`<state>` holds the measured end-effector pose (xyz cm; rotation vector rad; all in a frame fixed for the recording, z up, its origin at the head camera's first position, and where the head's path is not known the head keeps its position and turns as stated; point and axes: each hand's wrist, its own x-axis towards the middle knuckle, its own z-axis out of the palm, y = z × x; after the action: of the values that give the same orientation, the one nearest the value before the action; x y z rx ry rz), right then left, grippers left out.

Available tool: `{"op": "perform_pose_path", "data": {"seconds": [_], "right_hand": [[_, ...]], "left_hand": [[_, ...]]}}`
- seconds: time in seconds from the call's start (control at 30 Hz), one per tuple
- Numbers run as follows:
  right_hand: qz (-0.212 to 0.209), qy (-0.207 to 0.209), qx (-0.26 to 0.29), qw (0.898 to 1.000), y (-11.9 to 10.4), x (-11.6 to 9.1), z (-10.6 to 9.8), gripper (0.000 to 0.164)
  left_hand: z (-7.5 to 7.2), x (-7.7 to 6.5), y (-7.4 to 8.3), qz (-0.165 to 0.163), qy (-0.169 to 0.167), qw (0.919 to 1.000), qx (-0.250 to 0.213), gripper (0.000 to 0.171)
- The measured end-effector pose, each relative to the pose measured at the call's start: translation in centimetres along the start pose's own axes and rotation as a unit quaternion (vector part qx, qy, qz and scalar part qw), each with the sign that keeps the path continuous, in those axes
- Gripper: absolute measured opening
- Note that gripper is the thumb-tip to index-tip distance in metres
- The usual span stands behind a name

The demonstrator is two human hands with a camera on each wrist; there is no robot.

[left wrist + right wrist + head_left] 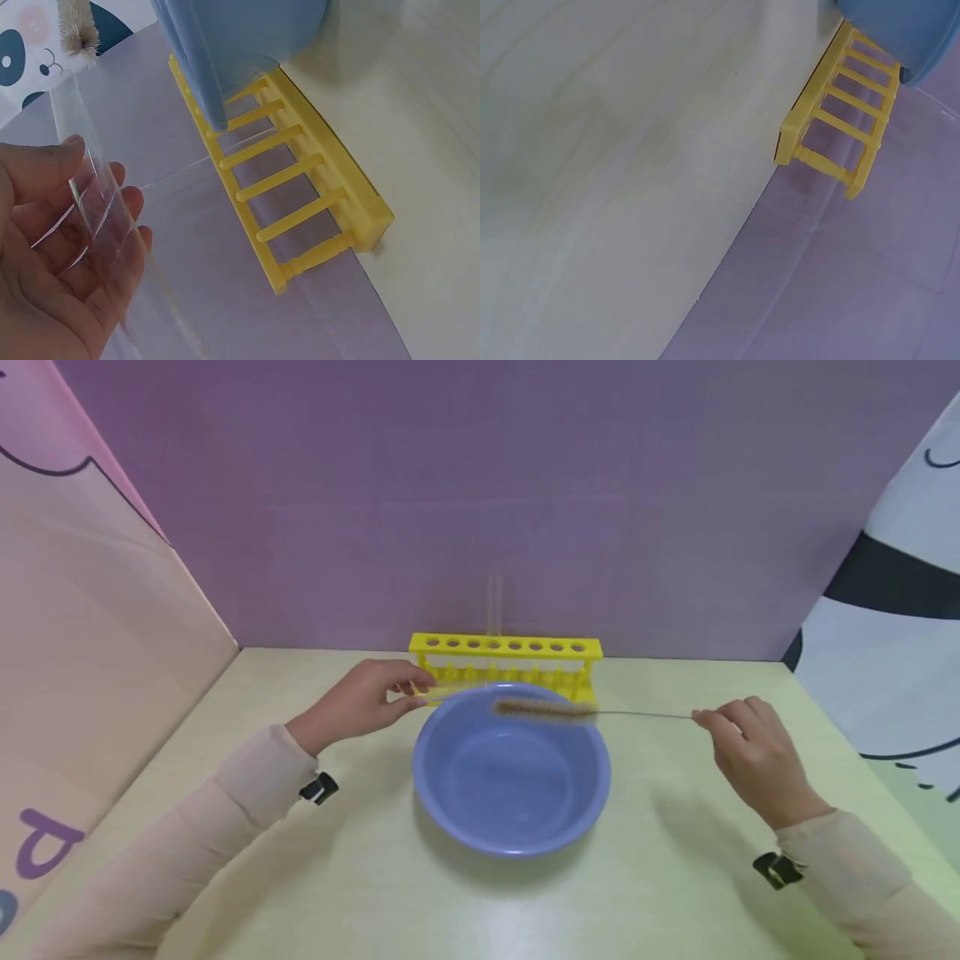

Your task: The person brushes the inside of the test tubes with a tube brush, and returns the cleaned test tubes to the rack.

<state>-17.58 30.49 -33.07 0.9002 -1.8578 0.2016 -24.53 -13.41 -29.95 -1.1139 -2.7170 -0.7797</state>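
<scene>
My left hand (369, 700) holds a clear test tube (456, 691) between thumb and fingers, nearly level over the back rim of a blue basin (512, 839). In the left wrist view the tube (90, 161) crosses the fingers, its far end close to the bristle tip (79, 36). My right hand (757, 760) pinches the thin wire handle of a test tube brush (546, 709). Its tan bristles lie sideways above the basin, outside the tube. The right wrist view does not show the right hand.
Behind the basin stands a yellow test tube rack (506, 646) with a row of holes and pegs. One clear test tube (494, 606) stands upright in a middle hole. A purple wall (495, 485) rises at the back of the pale table (660, 893), with printed panels on both sides.
</scene>
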Motion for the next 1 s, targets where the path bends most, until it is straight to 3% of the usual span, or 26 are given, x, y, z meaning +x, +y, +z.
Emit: {"op": "perform_pose_path", "data": {"seconds": [0.2,0.57,1.0], "right_hand": [[0.005,0.022,0.009,1.0,-0.2,0.2,-0.1,0.033],[0.004,0.024,0.009,1.0,-0.1,0.2,-0.2,0.034],[0.003,0.044,0.031,0.999,-0.2,0.5,0.1,0.033]], "left_hand": [[0.1,0.1,-0.1,-0.006,-0.024,0.9995,-0.018,0.025],[0.7,0.3,0.0,-0.026,-0.062,0.9966,-0.047,0.023],[1.2,0.5,0.2,-0.027,-0.066,0.9949,-0.072,0.024]]}}
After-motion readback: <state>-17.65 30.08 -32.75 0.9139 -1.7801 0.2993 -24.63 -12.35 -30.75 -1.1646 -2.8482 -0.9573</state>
